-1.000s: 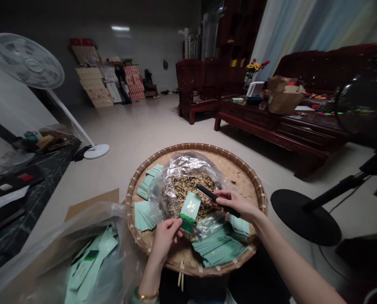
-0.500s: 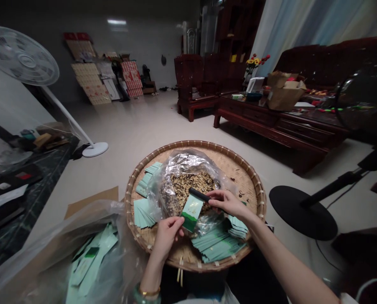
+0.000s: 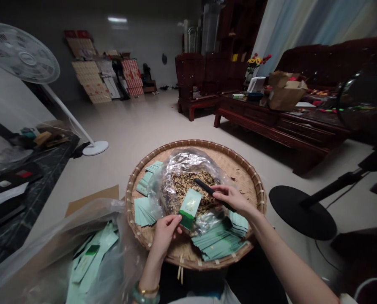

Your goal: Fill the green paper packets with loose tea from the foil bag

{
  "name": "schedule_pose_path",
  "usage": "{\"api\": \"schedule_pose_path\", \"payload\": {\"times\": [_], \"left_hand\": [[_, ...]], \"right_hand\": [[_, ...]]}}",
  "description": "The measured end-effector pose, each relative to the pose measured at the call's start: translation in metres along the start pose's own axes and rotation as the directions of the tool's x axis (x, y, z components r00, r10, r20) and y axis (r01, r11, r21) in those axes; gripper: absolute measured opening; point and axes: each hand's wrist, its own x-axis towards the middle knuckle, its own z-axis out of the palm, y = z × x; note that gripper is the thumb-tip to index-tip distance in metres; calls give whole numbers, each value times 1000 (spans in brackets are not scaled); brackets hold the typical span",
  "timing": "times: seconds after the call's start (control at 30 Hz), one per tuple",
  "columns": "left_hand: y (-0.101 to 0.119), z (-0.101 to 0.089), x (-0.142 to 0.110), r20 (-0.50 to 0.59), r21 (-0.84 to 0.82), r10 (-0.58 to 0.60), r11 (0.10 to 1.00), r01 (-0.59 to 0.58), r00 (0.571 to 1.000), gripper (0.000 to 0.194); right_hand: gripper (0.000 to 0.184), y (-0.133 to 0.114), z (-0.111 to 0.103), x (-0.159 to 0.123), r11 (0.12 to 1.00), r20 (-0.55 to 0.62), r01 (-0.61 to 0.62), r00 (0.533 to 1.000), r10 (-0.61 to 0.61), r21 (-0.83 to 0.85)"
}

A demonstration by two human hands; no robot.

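Note:
My left hand [image 3: 167, 231] pinches the lower left corner of a pale green packet [image 3: 191, 203] with a dark green bottom band. In my right hand [image 3: 229, 196] is a black scoop or handle-like tool [image 3: 204, 185], its far end over the loose mix; its exact kind does not show. The dark and tan loose dried mix [image 3: 188, 182] lies in an open clear plastic bag [image 3: 187, 158] on a round woven bamboo tray [image 3: 239, 158]. A fanned pile of green packets [image 3: 217, 242] lies at the tray's near right, and more packets [image 3: 143, 212] lie along its left side.
At lower left, a large clear bag [image 3: 121, 236] holds many green packets. A white standing fan [image 3: 95, 147] is at left, a black stand base [image 3: 302, 213] at right. Behind is a dark wooden table [image 3: 271, 126] with a paper bag [image 3: 286, 90].
The black tool has moved a little up and right, off the packet's top edge. The packet has shifted slightly left and up with my left hand.

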Motion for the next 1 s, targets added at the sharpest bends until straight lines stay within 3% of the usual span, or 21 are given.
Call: {"api": "schedule_pose_path", "payload": {"times": [0.07, 0.13, 0.2, 0.27, 0.33, 0.4, 0.5, 0.8, 0.87, 1.0], "left_hand": [[-1, -2, 0, -12, -9, 7, 1000, -7, 1000, 45], [-1, -2, 0, -15, -16, 12, 1000, -12, 1000, 45], [1, -1, -1, -11, -22, 11, 1000, -11, 1000, 45], [3, 1, -3, 3, -23, 5, 1000, -5, 1000, 43], [6, 4, -6, 35, -16, -5, 1000, 5, 999, 42], [9, 7, -8, 71, 4, -5, 1000, 5, 997, 40], [13, 11, -10, 108, 51, 10, 999, -16, 994, 39], [10, 12, -11, 142, 67, 6, 998, -15, 990, 37], [8, 13, -10, 142, 47, 2, 999, -9, 990, 36], [6, 9, -11, 65, -123, 9, 992, -1, 998, 35]], "right_hand": [[46, 8, -7, 7, 982, -132, 77, 986, -101, -175], [42, 15, -11, 12, 899, -229, 137, 941, -249, -415], [39, 18, -10, 14, 788, -251, 158, 895, -369, -595], [34, 13, -5, 12, 729, -256, 157, 870, -421, -666], [32, 2, 5, 8, 742, -263, 160, 869, -418, -651], [36, -10, 19, 5, 800, -216, 189, 905, -367, -570], [34, -20, 37, 4, 840, -82, 232, 947, -310, -491], [36, -15, 49, 3, 840, -105, 313, 912, -396, -444], [39, -18, 48, 3, 884, -112, 287, 930, -349, -369], [44, -21, 35, 3, 995, -105, 85, 990, -90, -45]]}}
